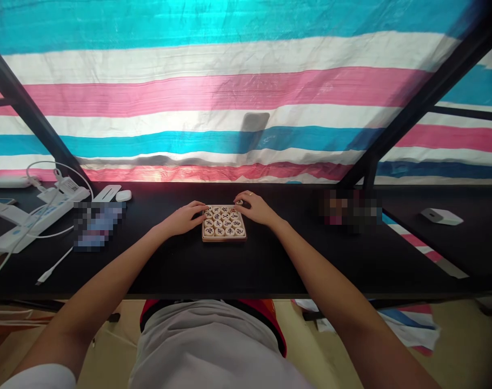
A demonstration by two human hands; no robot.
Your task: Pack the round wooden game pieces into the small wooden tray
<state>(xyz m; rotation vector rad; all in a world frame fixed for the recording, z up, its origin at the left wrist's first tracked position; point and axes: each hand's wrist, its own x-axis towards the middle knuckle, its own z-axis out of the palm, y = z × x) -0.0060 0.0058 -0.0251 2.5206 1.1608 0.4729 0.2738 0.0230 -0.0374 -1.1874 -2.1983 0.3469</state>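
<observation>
Grey shirt (213, 346), nearest the viewer, lies below the front edge of the black desk (270, 270). Centrally on the desk sits the box (225, 240), filled with round pieces (229, 231) bearing characters. Left hand (188, 218): thumb and fingers parted, fingertips touching the box's upper left edge. Right hand (254, 208): thumb and fingertips closed on one piece (239, 202) at the upper right corner, partly hiding the pieces beneath.

To the left, well apart from the box: the power strip (39, 221), crossed by white cables; a loose plug (47, 275); a blurred object (98, 227), its identity obscured; and, just behind it, a white case (123, 195). To the right, a second blurred item (349, 210) and, on a separate dark surface (416, 200), a white device (441, 216). Behind the desk hangs striped sheeting (213, 97), flanked by slanting dark posts (424, 97).
</observation>
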